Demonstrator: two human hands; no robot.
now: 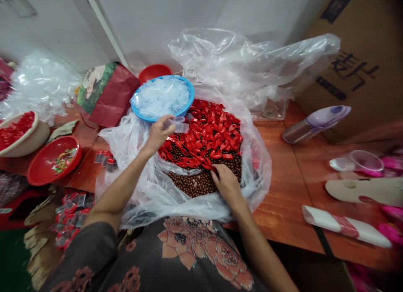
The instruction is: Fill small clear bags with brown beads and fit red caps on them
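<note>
My left hand (157, 134) pinches a small clear plastic box (180, 127) just in front of a blue basin (190, 100) heaped with similar clear pieces (162, 97). Lower and to the right, my right hand (227, 183) has its fingertips closed on a red plastic cap (208, 163) at the near edge of a pile of red caps (214, 132). Beneath and around the pile lie many small brown balls (192, 183). A large translucent plastic bag (260, 157), spread wide, holds both the caps and the balls.
Several filled small boxes with red caps (105, 158) sit left of the bag; more (72, 216) lie lower left. A red bowl (36, 172), a cream basin (40, 136) and a red paper bag (110, 95) stand left. A bottle (315, 123) and carton (352, 74) are right.
</note>
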